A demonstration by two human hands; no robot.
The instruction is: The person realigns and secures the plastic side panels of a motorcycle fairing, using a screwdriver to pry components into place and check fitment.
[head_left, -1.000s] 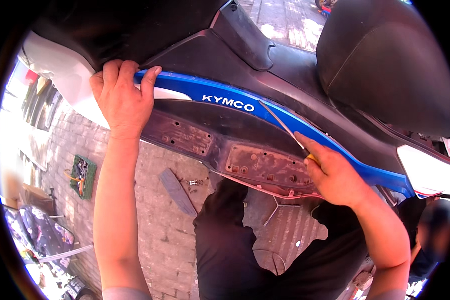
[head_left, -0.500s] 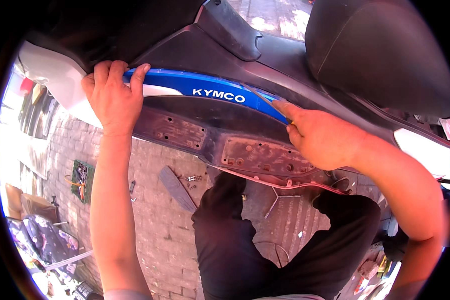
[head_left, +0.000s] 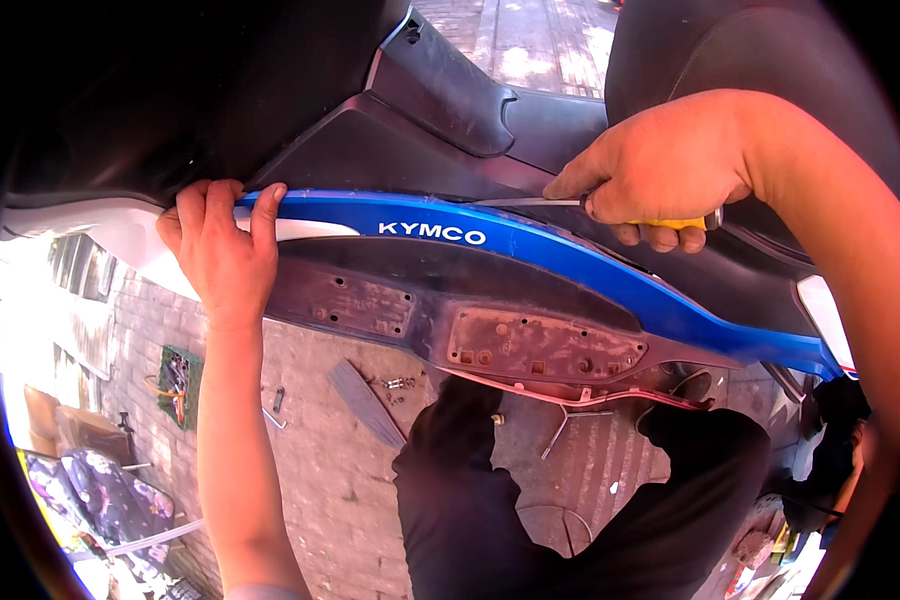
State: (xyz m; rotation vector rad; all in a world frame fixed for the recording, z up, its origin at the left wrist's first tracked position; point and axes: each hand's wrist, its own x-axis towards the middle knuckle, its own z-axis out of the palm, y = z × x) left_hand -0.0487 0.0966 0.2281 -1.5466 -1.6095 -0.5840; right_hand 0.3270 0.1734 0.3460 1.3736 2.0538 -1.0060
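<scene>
A long blue trim panel with white lettering curves along the side of a motor scooter. My left hand grips the panel's left end, with fingers hooked over the upper edge and the thumb lying along it. In my right hand is a flat-blade screwdriver with a yellow handle, held nearly level. The screwdriver's shaft lies along the seam between the blue panel's upper edge and the black body panel. Its tip is at this seam; how deep it sits I cannot tell.
Below the trim is the scooter's footboard, with worn, rusty-looking recesses. The black seat rises at the upper right. On the brick paving lie a grey strip, small fasteners, a three-armed wrench and a green crate.
My right hand has moved up, and the screwdriver has swung from a steep slant to nearly level along the seam. My left hand keeps its hold on the panel's end. The view has shifted slightly.
</scene>
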